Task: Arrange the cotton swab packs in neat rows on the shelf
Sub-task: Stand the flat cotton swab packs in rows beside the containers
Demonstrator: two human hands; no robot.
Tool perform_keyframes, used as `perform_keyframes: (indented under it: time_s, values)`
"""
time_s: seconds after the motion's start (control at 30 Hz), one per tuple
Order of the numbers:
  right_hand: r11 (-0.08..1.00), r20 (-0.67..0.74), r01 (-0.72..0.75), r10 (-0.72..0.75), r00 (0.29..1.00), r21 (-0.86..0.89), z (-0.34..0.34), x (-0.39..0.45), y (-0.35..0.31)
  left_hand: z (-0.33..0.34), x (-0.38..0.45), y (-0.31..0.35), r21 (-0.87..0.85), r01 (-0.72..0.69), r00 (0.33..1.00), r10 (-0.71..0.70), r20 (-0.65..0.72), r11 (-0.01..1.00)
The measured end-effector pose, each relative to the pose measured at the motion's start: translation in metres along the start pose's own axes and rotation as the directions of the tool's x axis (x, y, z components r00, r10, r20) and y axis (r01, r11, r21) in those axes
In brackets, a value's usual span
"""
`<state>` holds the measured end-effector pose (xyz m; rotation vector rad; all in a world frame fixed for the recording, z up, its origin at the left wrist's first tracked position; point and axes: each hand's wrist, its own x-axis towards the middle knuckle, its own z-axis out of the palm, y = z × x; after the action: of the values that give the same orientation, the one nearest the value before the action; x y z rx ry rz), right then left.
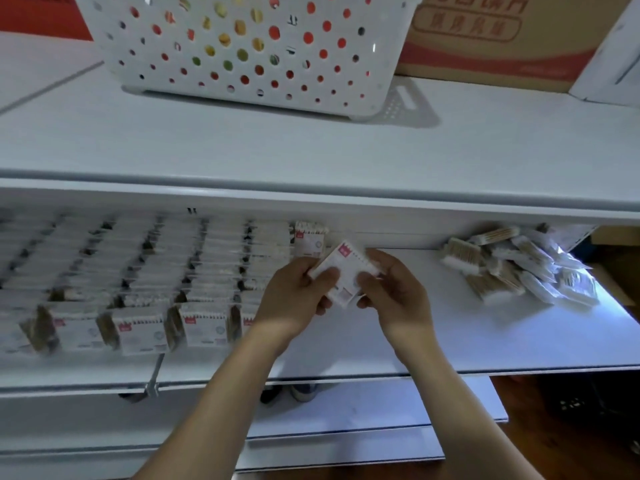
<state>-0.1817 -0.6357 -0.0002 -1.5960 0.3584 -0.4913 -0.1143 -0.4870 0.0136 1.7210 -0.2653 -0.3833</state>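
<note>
**One swab pack held in both hands above the middle shelf**

Two bare forearms reach up from the bottom edge and meet over the white laminate shelf (467, 341). Between them sits a flat, rectangular, white-labelled cotton swab pack (343, 275), tilted with one corner pointing away and a small red mark near its far end. The left hand (294, 296) grasps the pack's left side, thumb curled across its face; the right hand (394, 289) pinches the right side, thumb on the face and fingers behind. The pack is off the shelf surface, held just in front of the back rail.

To the left of the hands, rows of identical packs (145, 271) stand upright, glossy film over wooden sticks, their paper labels facing forward. One further standing pack (309, 239) is at the back, just beyond the left hand. To the right, well apart from the hands, lies a loose heap of swab packs (512, 265), crinkled clear wrappers showing tan sticks and white tips.

On the smooth shelf above stand a white perforated plastic basket (242, 50) and a brown cardboard box (491, 39).
</note>
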Motion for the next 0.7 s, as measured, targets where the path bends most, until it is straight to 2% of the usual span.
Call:
perform_keyframes:
  time_s: [0.07, 0.13, 0.2, 0.27, 0.3, 0.37, 0.4, 0.53, 0.7]
  values:
    - [0.998, 0.019, 0.005, -0.003, 1.000, -0.067, 0.002, 0.006, 0.001, -0.002, 0.001, 0.000, 0.065, -0.003, 1.000, 0.005, -0.017, 0.998]
    - [0.975, 0.018, 0.064, -0.062, 0.998, -0.211, 0.002, 0.019, 0.008, -0.008, 0.005, -0.008, 0.298, -0.041, 0.995, 0.068, -0.078, 0.954]
    - [0.922, 0.038, 0.150, -0.146, 0.989, -0.358, 0.005, 0.037, 0.017, -0.022, 0.008, -0.018, 0.560, -0.115, 0.954, 0.248, -0.167, 0.821]
    - [0.865, 0.088, 0.184, -0.161, 0.983, -0.467, 0.012, 0.059, 0.032, -0.034, 0.010, -0.029, 0.751, -0.175, 0.924, 0.370, -0.099, 0.637]
    - [0.830, 0.116, 0.194, -0.156, 0.981, -0.523, 0.017, 0.069, 0.039, -0.039, 0.011, -0.032, 0.827, -0.174, 0.935, 0.352, -0.031, 0.535]
    - [0.753, 0.188, 0.252, -0.172, 0.967, -0.607, 0.030, 0.088, 0.052, -0.043, 0.014, -0.040, 0.925, -0.131, 0.983, 0.170, 0.074, 0.358]
    - [0.719, 0.228, 0.295, -0.192, 0.954, -0.630, 0.037, 0.097, 0.057, -0.044, 0.017, -0.045, 0.945, -0.119, 0.991, 0.089, 0.096, 0.304]
    - [0.553, 0.358, 0.454, -0.279, 0.891, -0.699, 0.054, 0.114, 0.077, -0.046, 0.020, -0.053, 0.959, -0.114, 0.992, -0.023, 0.124, 0.258]
    - [0.322, 0.317, 0.462, -0.411, 0.855, -0.826, 0.054, 0.123, 0.092, -0.045, 0.023, -0.053, 0.967, -0.111, 0.993, -0.008, 0.116, 0.228]
